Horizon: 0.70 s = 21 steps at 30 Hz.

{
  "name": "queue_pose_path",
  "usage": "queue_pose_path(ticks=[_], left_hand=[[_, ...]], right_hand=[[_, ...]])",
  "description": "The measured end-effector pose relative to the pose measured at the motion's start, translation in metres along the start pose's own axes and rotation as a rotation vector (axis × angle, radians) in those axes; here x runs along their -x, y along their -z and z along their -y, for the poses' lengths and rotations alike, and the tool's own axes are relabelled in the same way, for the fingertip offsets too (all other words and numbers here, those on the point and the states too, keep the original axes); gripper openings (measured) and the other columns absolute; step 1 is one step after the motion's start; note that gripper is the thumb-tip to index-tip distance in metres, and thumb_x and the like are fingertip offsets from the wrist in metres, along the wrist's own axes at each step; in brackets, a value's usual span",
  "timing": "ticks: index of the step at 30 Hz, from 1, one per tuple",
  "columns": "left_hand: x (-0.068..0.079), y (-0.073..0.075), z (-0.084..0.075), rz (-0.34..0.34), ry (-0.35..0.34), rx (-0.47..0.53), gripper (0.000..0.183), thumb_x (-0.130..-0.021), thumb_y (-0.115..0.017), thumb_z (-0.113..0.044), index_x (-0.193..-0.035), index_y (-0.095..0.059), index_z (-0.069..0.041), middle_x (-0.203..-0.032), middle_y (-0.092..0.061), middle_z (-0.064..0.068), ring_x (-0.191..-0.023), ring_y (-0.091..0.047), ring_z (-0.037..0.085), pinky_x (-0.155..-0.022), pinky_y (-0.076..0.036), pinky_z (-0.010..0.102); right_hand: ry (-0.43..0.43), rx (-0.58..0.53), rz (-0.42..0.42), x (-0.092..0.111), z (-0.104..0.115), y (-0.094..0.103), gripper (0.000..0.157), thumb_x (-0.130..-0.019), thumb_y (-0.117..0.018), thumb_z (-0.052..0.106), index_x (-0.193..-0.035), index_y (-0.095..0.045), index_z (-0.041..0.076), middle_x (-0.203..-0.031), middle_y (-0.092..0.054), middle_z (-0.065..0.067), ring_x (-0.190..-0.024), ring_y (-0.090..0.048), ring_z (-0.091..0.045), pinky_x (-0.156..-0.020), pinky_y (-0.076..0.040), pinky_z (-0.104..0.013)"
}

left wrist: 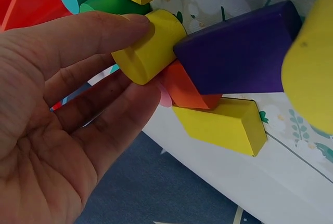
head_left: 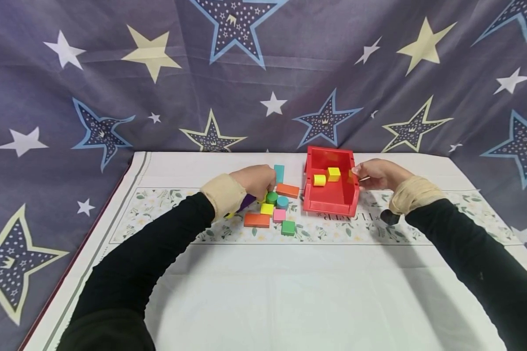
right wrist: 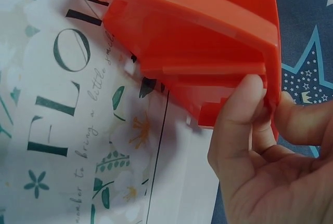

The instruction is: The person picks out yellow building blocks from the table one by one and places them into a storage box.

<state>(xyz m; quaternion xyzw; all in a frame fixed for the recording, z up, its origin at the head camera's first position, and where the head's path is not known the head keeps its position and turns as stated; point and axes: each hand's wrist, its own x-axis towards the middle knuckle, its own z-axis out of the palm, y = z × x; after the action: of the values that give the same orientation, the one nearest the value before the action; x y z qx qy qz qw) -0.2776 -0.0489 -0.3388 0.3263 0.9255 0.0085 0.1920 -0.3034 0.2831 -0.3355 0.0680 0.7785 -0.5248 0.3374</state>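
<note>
My left hand (head_left: 256, 180) is in among the loose toy blocks. In the left wrist view its thumb and fingers pinch a yellow cylinder (left wrist: 151, 47), with a purple block (left wrist: 239, 52), an orange block (left wrist: 190, 88) and a yellow block (left wrist: 223, 122) close beside it. At the right stands a red plastic bin (head_left: 329, 212), its open side toward me, holding a yellow cylinder (head_left: 319, 180) and a yellow cube (head_left: 333, 174). My right hand (head_left: 379, 174) grips the bin's right edge between thumb and fingers, as the right wrist view shows.
Several blocks lie left of the bin, among them an orange block (head_left: 256, 221), a green block (head_left: 288, 227), a pink block (head_left: 279, 215) and a blue cylinder (head_left: 283, 202). White cloth (head_left: 272, 292) with a floral band covers the table. A star-patterned curtain (head_left: 228, 87) hangs behind.
</note>
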Motion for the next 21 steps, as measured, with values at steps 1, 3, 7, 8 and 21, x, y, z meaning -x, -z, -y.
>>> queue_pose_path(ticks=[1,3,7,8,21], left_hand=[[-0.0003,-0.0001,-0.0001,0.003,0.001,0.002,0.015,-0.083,-0.07,0.007,-0.089,-0.077,-0.006,-0.085,-0.065,0.006,-0.074,-0.044,0.018,-0.068,-0.039,0.028],[-0.0004,-0.0004,-0.0004,0.001,0.003,0.002,0.016,-0.083,-0.07,0.008,-0.088,-0.077,-0.005,-0.085,-0.064,0.005,-0.074,-0.044,0.017,-0.068,-0.039,0.027],[-0.0005,-0.0002,-0.001,0.001,0.005,0.001,0.017,-0.083,-0.069,0.009,-0.089,-0.077,-0.005,-0.086,-0.066,0.006,-0.074,-0.044,0.017,-0.068,-0.04,0.026],[-0.0003,-0.0001,-0.0009,-0.002,0.004,0.0,0.017,-0.082,-0.069,0.009,-0.089,-0.077,-0.005,-0.086,-0.066,0.006,-0.074,-0.045,0.017,-0.068,-0.04,0.026],[-0.0014,0.0025,0.0007,0.017,-0.013,0.0,0.021,-0.083,-0.065,0.01,-0.073,-0.071,-0.008,-0.066,-0.049,0.002,-0.062,-0.031,0.015,-0.06,-0.03,0.027]], right_hand=[[-0.001,-0.001,-0.004,-0.0001,0.0003,-0.0007,0.007,-0.106,-0.041,0.006,-0.105,-0.049,0.004,-0.084,-0.057,0.002,-0.072,-0.057,-0.008,-0.068,-0.056,-0.021],[-0.001,0.001,-0.011,-0.0002,0.0008,-0.0016,0.008,-0.106,-0.042,0.007,-0.105,-0.049,0.004,-0.084,-0.057,0.002,-0.072,-0.058,-0.008,-0.068,-0.056,-0.021],[0.006,0.006,-0.016,-0.0002,0.0009,-0.0022,0.008,-0.106,-0.042,0.007,-0.103,-0.049,0.005,-0.084,-0.057,0.002,-0.072,-0.058,-0.008,-0.068,-0.056,-0.021],[0.008,0.006,-0.018,0.0,0.0009,-0.0023,0.008,-0.106,-0.042,0.007,-0.103,-0.049,0.004,-0.084,-0.057,0.002,-0.072,-0.058,-0.008,-0.068,-0.056,-0.021],[0.007,0.014,-0.018,0.0003,0.0002,-0.0015,0.008,-0.106,-0.041,0.008,-0.103,-0.048,0.005,-0.083,-0.057,0.002,-0.072,-0.057,-0.008,-0.067,-0.056,-0.02]])
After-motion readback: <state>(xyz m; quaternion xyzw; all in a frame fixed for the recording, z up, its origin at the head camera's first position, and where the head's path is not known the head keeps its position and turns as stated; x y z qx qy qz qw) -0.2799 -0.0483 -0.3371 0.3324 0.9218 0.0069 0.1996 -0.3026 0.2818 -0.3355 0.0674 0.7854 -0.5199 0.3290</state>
